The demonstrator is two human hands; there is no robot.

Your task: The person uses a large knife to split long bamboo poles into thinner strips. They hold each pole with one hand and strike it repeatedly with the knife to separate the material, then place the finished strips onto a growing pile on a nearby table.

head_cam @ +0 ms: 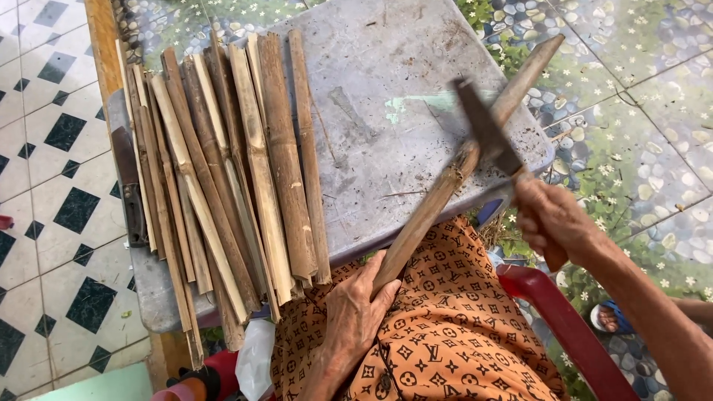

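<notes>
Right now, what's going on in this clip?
A seated person is working a bamboo stick with a cleaver-like blade. The left hand grips the stick's lower end at the lap; the right hand holds the blade's handle, its edge biting into the stick mid-length. A row of split bamboo strips lies on the worn grey board in front.

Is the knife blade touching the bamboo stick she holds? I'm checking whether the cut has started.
Touching. The head view shows the knife blade meeting the bamboo stick with no visible gap, though the blade is motion-blurred.
</notes>
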